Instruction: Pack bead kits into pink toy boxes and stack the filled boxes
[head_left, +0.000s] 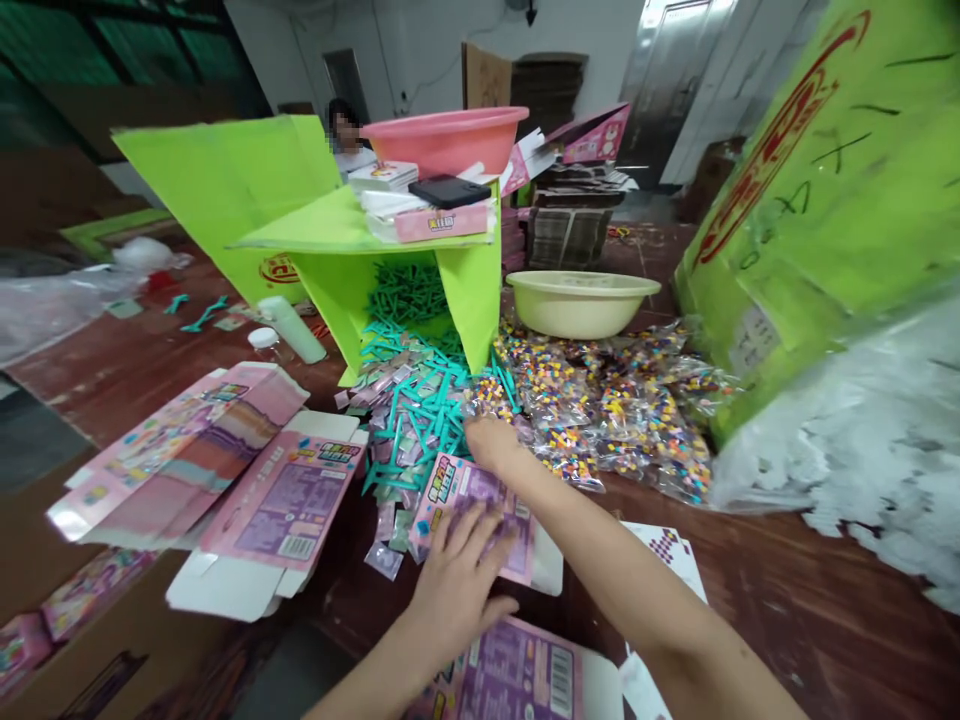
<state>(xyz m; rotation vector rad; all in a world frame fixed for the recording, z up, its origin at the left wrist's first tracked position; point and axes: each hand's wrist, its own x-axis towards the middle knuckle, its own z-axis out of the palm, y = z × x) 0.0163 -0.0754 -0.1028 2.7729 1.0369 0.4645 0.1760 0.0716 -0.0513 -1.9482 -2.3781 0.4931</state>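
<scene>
My left hand [457, 570] lies flat with fingers spread on a pink flattened carton [517, 545] near the table's front edge. My right hand [491, 440] reaches forward into the pile of teal plastic sticks [420, 410], right beside the small bags of coloured beads [600, 410]; its fingers are curled downward and hidden, so what they hold cannot be seen. The sticks spill out of a tipped green cardboard box [465, 290]. Another pink carton [517, 675] lies under my left forearm.
A stack of flat pink cartons [210, 460] lies at the left. A cream basin [581, 300] stands behind the beads, a pink basin [450, 135] on the green box. A large green box [832, 200] and white plastic [862, 450] fill the right. A person sits at the back.
</scene>
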